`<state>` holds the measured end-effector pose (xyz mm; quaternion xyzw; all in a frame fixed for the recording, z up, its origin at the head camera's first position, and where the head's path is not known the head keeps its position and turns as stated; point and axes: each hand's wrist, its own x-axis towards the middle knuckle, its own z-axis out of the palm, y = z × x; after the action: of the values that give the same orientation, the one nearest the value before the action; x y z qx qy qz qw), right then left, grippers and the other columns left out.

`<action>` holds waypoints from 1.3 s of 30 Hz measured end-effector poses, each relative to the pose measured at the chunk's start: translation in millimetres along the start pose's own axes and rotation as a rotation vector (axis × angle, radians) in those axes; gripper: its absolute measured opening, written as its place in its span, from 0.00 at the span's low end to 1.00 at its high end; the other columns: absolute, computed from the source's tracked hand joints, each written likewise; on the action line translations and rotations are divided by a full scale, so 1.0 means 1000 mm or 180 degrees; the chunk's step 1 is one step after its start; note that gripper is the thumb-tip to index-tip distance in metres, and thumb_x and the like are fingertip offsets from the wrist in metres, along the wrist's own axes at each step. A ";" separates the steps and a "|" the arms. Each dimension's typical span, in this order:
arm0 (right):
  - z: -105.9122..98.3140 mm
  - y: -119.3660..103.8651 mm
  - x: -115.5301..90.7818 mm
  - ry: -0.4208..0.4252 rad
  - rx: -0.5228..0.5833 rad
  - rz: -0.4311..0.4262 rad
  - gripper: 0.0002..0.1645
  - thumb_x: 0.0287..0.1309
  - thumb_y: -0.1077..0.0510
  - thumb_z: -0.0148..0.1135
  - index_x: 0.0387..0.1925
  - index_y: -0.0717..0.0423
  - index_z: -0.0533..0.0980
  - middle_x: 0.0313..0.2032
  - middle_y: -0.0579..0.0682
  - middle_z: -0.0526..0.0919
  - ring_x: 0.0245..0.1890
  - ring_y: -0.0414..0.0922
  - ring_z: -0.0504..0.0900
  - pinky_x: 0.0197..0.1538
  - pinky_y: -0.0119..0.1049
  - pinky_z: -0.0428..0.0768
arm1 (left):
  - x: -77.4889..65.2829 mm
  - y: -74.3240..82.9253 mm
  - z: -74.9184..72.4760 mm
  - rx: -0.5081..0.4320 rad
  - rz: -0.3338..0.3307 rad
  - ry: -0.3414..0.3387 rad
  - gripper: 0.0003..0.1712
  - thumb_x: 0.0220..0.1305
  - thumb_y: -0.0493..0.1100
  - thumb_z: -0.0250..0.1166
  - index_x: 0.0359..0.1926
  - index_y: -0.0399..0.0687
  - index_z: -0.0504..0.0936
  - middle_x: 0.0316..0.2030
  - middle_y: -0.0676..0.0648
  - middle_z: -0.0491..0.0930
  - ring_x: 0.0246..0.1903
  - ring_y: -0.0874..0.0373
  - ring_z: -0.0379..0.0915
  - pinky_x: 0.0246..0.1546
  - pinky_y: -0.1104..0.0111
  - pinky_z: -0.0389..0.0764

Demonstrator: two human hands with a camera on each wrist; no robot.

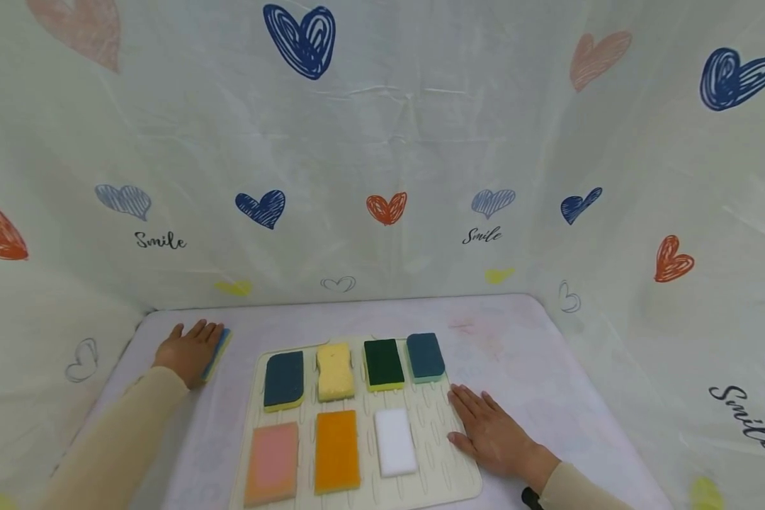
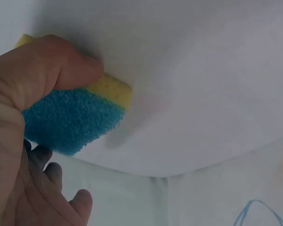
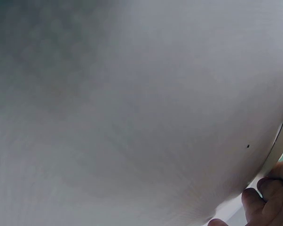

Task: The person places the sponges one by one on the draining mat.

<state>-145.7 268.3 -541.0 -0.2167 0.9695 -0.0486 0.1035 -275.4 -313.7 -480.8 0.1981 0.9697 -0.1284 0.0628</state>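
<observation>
My left hand (image 1: 188, 353) is at the table's back left, holding a blue-and-yellow sponge (image 1: 217, 355) on its thumb side. In the left wrist view the thumb lies across the yellow layer of that sponge (image 2: 73, 120), with the other fingers stretched out beyond its blue scouring face. My right hand (image 1: 494, 432) lies palm down, fingers straight, at the right edge of a cream ridged tray (image 1: 443, 464). Just a few fingers of the right hand (image 3: 268, 200) show in the right wrist view, beside the tray's rim.
On the tray's back row lie a dark blue sponge (image 1: 284, 379), a yellow sponge (image 1: 335, 372), a dark green sponge (image 1: 384, 363) and a teal sponge (image 1: 426, 355). In front are a pink sponge (image 1: 272, 462), an orange sponge (image 1: 337, 451) and a white sponge (image 1: 395, 443). Heart-printed curtains surround the table.
</observation>
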 end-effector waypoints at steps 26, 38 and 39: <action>-0.004 -0.001 -0.002 -0.0051 -0.0067 0.0015 0.49 0.79 0.30 0.42 0.82 0.60 0.56 0.83 0.56 0.56 0.83 0.55 0.56 0.80 0.61 0.57 | 0.002 0.001 0.007 0.0045 -0.0241 0.1509 0.61 0.42 0.38 0.84 0.71 0.19 0.58 0.61 0.18 0.64 0.60 0.24 0.62 0.60 0.37 0.69; -0.004 -0.001 -0.003 -0.0035 -0.0141 -0.0005 0.48 0.80 0.30 0.41 0.82 0.60 0.56 0.83 0.56 0.56 0.83 0.54 0.55 0.81 0.59 0.57 | 0.000 0.006 -0.007 0.0223 -0.0168 0.2031 0.72 0.33 0.46 0.91 0.73 0.23 0.57 0.62 0.22 0.64 0.61 0.27 0.61 0.67 0.37 0.64; -0.004 -0.001 -0.003 -0.0055 -0.0137 -0.0002 0.49 0.80 0.30 0.41 0.82 0.60 0.56 0.83 0.56 0.56 0.83 0.54 0.55 0.81 0.59 0.57 | 0.001 0.006 -0.009 0.0225 -0.0146 0.2118 0.72 0.32 0.45 0.91 0.73 0.23 0.58 0.62 0.22 0.64 0.61 0.27 0.61 0.69 0.37 0.63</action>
<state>-143.8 268.7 -536.8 -0.2196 0.9693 -0.0260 0.1072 -274.7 -305.3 -473.9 0.2094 0.9362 -0.0916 -0.2671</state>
